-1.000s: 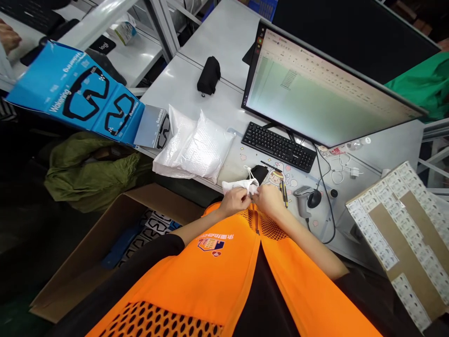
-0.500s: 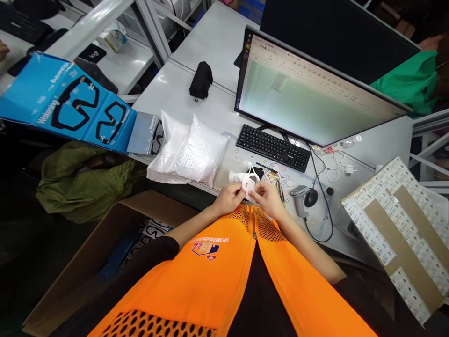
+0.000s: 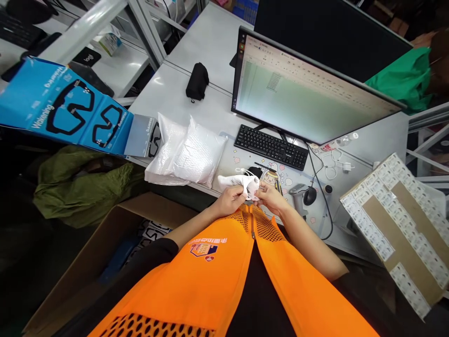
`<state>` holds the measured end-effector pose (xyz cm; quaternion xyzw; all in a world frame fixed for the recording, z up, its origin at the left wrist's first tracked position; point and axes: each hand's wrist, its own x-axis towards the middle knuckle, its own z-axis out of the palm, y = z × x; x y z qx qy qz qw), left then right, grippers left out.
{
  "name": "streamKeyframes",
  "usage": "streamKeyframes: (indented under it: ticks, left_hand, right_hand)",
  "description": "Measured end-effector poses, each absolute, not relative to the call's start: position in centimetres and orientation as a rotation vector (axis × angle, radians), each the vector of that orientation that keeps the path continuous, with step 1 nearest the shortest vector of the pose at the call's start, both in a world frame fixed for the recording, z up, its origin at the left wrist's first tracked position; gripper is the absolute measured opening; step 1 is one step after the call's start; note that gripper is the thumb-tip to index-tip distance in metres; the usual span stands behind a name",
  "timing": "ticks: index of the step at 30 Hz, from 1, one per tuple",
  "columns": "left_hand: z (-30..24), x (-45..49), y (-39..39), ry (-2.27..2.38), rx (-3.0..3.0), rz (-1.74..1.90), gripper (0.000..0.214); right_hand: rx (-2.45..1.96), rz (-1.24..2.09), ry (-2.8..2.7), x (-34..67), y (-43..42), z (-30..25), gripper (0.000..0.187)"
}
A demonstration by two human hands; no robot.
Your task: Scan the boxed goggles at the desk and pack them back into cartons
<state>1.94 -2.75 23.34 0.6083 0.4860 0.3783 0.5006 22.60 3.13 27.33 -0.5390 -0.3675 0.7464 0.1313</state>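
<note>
A small white drawstring pouch (image 3: 229, 181) is held between my two hands at the desk's front edge, just ahead of the orange vest. My left hand (image 3: 229, 200) pinches the pouch's near edge from the left. On the right, the fingers of my right hand (image 3: 271, 197) are closed on the opposite side of its mouth. White cord loops stick out at the top of the cloth. Whatever the pouch contains is hidden. A black item (image 3: 255, 171) lies on the patterned desk mat just beyond it.
Bubble mailers (image 3: 199, 152) lie left of my hands, beside blue Wakening boxes (image 3: 70, 105). A keyboard (image 3: 271, 146) and monitor (image 3: 308, 89) stand ahead. To the right are a handheld scanner (image 3: 299, 199), a mouse (image 3: 309, 196) and a sticker-covered cardboard sheet (image 3: 372, 210). An open carton (image 3: 80, 262) stands below left.
The pouch has turned and spread out, with more of it now showing to the left. My right hand has shifted slightly down and right. The whole view has moved a little.
</note>
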Motion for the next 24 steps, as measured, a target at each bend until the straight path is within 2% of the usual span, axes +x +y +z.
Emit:
streamKeyframes:
  ticks: [5, 10, 13, 18, 24]
  left_hand:
    - [23.5, 0.7, -1.9, 1.174, 1.449, 0.821, 0.029]
    - [24.3, 0.3, -1.3, 1.198, 1.498, 0.718, 0.032]
    - [24.8, 0.1, -1.2, 1.2, 1.536, 0.682, 0.03]
    - [25.8, 0.0, -1.6, 1.49, 1.612, 0.57, 0.031]
    - [29.0, 0.4, -1.0, 1.757, 1.711, 0.265, 0.022]
  right_hand:
    - [-1.573, 2.059, -1.295, 24.3, 4.2, 28.4, 0.058]
    - [-1.52, 1.741, -1.904, 23.6, 4.2, 29.4, 0.031]
    - [-1.567, 1.588, -2.069, 23.0, 3.2, 29.8, 0.02]
    - [-1.709, 1.326, -2.074, 22.8, 1.7, 30.5, 0.018]
    - [-1.686, 1.231, -2.05, 21.8, 2.4, 31.1, 0.021]
